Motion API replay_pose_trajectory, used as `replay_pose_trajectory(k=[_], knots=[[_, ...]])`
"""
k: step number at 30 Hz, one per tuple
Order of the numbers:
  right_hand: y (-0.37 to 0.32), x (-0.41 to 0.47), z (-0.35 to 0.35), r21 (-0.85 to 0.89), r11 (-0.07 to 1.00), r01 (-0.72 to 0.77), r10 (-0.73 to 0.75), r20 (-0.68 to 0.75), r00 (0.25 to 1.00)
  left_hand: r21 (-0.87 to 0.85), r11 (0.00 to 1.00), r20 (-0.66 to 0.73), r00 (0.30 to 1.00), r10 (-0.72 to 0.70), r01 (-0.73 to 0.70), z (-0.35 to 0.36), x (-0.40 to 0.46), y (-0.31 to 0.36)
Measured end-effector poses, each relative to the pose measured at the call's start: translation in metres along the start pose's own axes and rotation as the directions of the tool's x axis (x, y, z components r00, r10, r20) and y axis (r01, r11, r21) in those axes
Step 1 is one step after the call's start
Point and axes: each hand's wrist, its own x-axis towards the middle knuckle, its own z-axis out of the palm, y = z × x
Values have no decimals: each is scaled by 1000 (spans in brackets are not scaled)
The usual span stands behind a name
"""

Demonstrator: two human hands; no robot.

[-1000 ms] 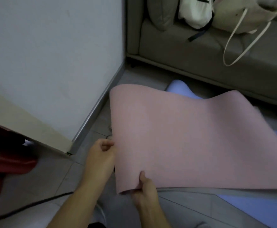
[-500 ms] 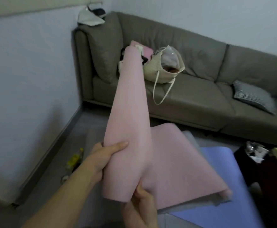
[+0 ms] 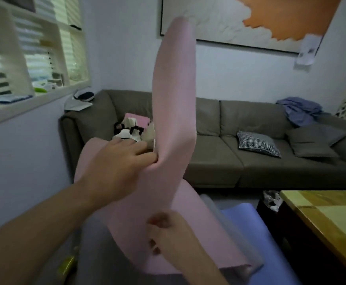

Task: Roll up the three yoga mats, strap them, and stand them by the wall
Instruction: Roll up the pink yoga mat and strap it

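Note:
A pink yoga mat (image 3: pixel 174 103) rises in front of me, its far end lifted high above the sofa. My left hand (image 3: pixel 116 163) pinches the mat's left edge at mid-height. Lower down, my right hand (image 3: pixel 168 235) grips the mat near its bottom edge, fingers curled. Under the pink mat lie a grey mat (image 3: pixel 217 206) and a lilac-blue mat (image 3: pixel 248 221), both flat on the floor and partly hidden.
A grey sofa (image 3: pixel 240 167) with bags and cushions runs along the back wall. A wooden table (image 3: pixel 324 221) stands at the right. A white wall (image 3: pixel 24 161) with a window ledge is on the left. A yellow object (image 3: pixel 67 264) lies on the floor.
The pink mat has been raised from lying low to standing tall. My left hand moved up along its edge. My view tilted upward from the floor to the sofa and wall.

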Motion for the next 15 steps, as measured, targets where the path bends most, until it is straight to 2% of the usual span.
replay_pose_trajectory(k=[1, 2, 4, 5, 6, 7, 8, 9, 11, 12, 13, 15], knots=[[-15, -17, -19, -143, 973, 180, -192, -73, 979, 50, 996, 7, 998, 67, -67, -4, -1, 2], [-31, -34, -35, -246, 901, 358, -397, -133, 908, 90, 987, 27, 991, 128, -130, -8, -5, 3], [-67, -80, -68, -377, 681, 628, -723, -206, 660, 129, 965, 70, 973, 221, -229, -21, -13, 14], [-81, -95, -81, -471, 552, 689, -824, -181, 536, 139, 954, 87, 963, 254, -264, -25, -17, 16], [-88, -111, -92, -591, 428, 684, -882, -107, 459, 149, 943, 102, 953, 286, -299, -35, -23, 24], [-91, -119, -102, -714, 310, 627, -900, -8, 437, 154, 934, 116, 944, 308, -323, -43, -30, 29], [-88, -118, -113, -823, 213, 527, -872, 84, 482, 161, 929, 129, 940, 316, -334, -48, -38, 33], [-80, -118, -123, -904, 130, 407, -806, 142, 574, 164, 924, 140, 935, 325, -345, -57, -48, 39], [-55, -112, -138, -974, 16, 226, -600, 171, 782, 159, 923, 156, 932, 326, -350, -68, -71, 46], [-36, -110, -142, -986, -2, 167, -494, 146, 857, 159, 923, 170, 931, 323, -349, -75, -85, 50], [-15, -107, -146, -992, -2, 129, -415, 118, 902, 160, 924, 191, 929, 317, -348, -80, -99, 54], [27, -109, -143, -991, 59, 124, -328, 98, 939, 159, 930, 238, 927, 291, -333, -90, -132, 67]])
